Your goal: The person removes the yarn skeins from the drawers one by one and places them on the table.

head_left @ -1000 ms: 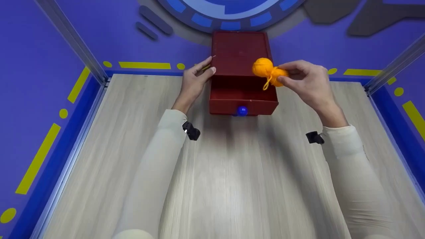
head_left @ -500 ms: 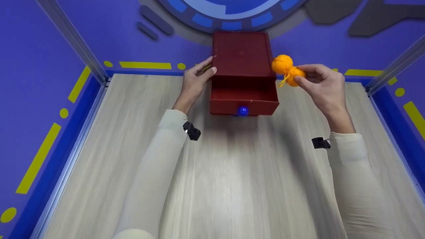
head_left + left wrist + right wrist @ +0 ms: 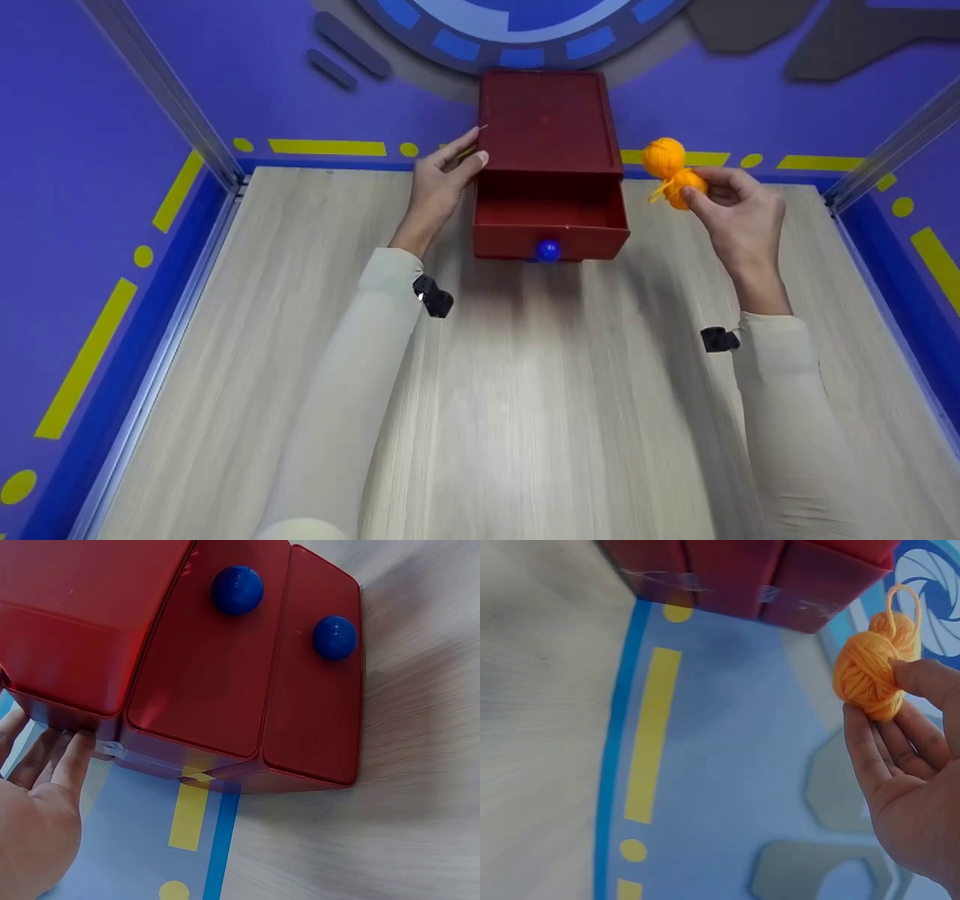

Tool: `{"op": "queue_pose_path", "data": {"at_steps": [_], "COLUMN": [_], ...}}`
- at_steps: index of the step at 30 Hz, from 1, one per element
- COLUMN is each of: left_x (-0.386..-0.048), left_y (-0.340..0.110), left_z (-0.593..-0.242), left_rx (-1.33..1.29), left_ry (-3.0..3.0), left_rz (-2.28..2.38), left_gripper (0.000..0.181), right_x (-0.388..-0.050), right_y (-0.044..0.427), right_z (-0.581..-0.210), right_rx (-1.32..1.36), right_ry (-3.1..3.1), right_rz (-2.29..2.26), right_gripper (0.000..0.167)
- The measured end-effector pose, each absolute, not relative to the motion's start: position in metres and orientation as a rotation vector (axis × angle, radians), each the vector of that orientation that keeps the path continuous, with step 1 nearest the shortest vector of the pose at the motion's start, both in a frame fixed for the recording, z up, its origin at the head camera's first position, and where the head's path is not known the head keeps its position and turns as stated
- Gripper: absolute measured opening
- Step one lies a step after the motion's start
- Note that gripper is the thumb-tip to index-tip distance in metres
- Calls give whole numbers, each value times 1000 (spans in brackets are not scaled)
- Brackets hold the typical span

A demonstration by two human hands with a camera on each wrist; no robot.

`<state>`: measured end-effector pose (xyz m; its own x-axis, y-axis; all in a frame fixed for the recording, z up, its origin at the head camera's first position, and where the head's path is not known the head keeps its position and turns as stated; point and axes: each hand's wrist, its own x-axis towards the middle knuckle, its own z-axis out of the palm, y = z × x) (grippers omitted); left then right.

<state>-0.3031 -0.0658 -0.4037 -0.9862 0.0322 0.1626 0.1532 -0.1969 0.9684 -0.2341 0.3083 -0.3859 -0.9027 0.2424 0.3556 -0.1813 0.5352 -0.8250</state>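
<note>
This looks like a booth set up as a lab or studio station: a pale wood-grain tabletop is closed in by a blue-violet left panel, back panel and right panel, printed with yellow bars and dots, the back one also with a large ring graphic in a machine-like style. Silvery metal profiles run along the corners between panels, and a small black device sits at the wrist end of each cream sleeve

No readable text, labels or numbers, wrist views slightly blurred
</note>
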Motion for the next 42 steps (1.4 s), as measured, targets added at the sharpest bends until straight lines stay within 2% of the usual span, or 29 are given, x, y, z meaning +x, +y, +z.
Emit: {"op": "queue_pose_path", "data": {"at_steps": [19, 42], "left_x": [-302, -301], "left_y": [-68, -68], "left_z": [-403, -405], "left_rx": [-202, -207], "left_ry": [-1953, -1923], "left_rz": [-2352, -2397], "left_gripper": [47, 47], "right_x": [-238, -243], "right_y": [320, 328], "right_z": [-434, -482], "right_rx": [-299, -429], "right_ry": [-2449, -2585], "right_rz": [1364, 1363], "right_gripper": [39, 43]}}
